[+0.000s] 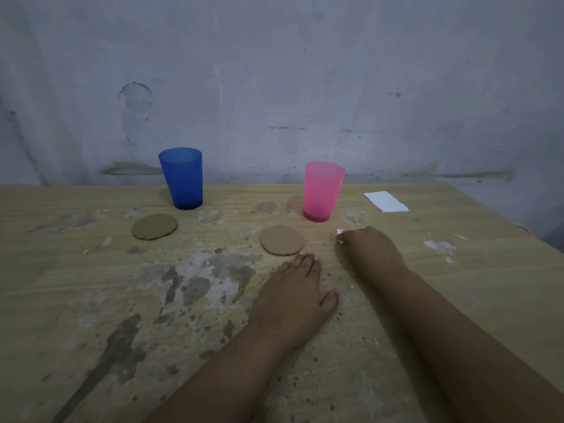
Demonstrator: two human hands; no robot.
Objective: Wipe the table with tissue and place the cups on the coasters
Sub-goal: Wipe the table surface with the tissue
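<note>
A scuffed grey wall backs a worn, stained wooden bench (91, 300). The right hand (370, 248) is curled round a small wad of tissue (339, 232), pressed to the bench just in front of the pink cup (322, 190); the left hand (294, 296) lies flat, fingers straight, just short of the near coaster (283, 240). Wiping looks under way. Both cups stand on bare wood: the blue cup (183, 178) behind the far coaster (154, 226), the pink one beside the near coaster. Neither is placed yet. A folded tissue stack (386, 202) lies at the right.
</note>
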